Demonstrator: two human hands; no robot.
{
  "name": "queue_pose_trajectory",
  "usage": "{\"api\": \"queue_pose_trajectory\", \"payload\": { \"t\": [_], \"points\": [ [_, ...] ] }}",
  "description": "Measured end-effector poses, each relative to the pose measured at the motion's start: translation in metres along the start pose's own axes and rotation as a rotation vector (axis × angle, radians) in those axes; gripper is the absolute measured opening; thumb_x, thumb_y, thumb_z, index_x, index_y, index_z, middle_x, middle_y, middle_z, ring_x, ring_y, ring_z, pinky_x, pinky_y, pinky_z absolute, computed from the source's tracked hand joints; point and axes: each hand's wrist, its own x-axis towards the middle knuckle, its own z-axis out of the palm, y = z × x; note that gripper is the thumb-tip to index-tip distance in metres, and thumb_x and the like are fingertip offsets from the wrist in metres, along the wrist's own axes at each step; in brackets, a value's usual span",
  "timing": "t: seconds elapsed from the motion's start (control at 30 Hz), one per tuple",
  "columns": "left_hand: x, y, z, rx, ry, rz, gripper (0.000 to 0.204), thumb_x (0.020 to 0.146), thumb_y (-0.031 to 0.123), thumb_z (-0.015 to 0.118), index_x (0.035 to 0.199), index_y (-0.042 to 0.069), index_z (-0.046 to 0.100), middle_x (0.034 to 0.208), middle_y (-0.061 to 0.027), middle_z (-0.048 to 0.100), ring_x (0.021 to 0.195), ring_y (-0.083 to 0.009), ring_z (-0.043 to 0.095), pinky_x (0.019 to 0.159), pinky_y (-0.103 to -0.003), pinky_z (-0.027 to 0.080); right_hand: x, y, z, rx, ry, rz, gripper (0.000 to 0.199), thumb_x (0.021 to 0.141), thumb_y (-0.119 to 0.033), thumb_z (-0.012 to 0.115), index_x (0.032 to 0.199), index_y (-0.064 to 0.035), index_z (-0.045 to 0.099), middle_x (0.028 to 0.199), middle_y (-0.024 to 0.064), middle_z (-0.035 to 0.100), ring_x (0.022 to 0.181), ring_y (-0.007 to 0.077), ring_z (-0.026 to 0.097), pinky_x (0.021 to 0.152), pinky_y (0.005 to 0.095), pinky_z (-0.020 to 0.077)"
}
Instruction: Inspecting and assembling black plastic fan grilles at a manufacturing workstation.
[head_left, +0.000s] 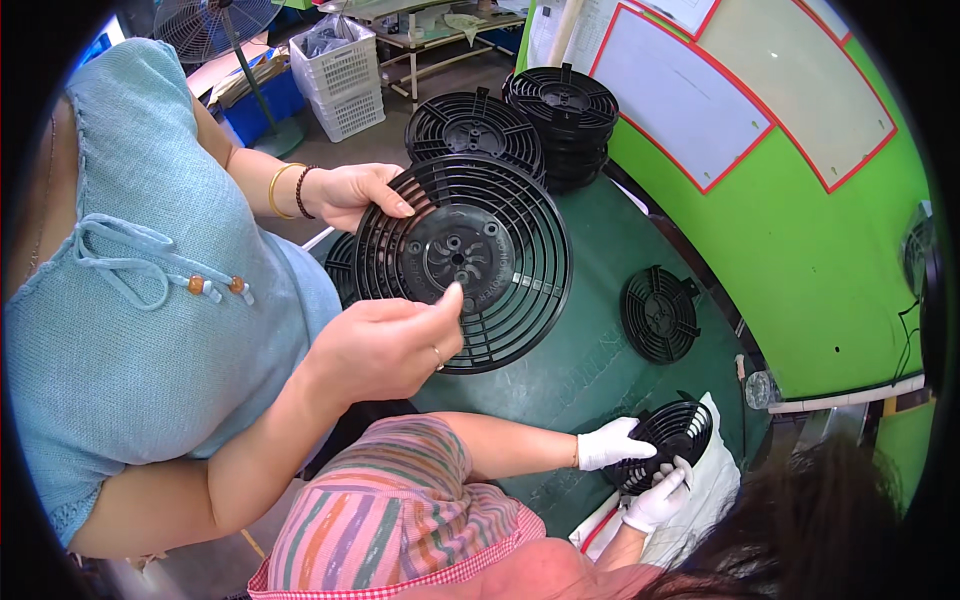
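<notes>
A round black plastic fan guard [540, 285] with concentric rings and a solid hub is held tilted above the green table. My left hand [358, 196] grips its upper left rim, thumb on the near face. My right hand [392, 345] is closed in a pinch, its fingertips at the lower part of the hub. Whatever those fingers hold, if anything, is too small to make out. Part of another black guard [341, 262] shows behind the held one. Further back stand several stacked guards [565, 105], with another guard [470, 130] in front of them.
A co-worker in a striped top works at the lower right; white-gloved hands [612, 445] hold a smaller black guard [690, 425] above white sheeting [725, 455]. Another guard [660, 315] lies on the green table [590, 260]. White crates [340, 85] and a standing fan [215, 25] are behind.
</notes>
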Motion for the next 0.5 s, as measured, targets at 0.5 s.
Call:
{"api": "queue_pose_trajectory", "payload": {
  "t": [0.5],
  "points": [
    [0.007,-0.012,-0.006,0.014,0.011,-0.002,0.042,0.082,0.019,0.069,0.117,-0.005,0.061,0.104,-0.0075,0.068,0.091,-0.0117,0.061,0.083,-0.029,0.052,0.004,0.003,-0.004,-0.003,-0.067,0.040,0.032,0.102,-0.027,0.042,0.109,-0.0030,0.062,0.084,0.0030,0.059,0.075,0.0106,0.054,0.070,0.0257,0.0467]
  ]
}}
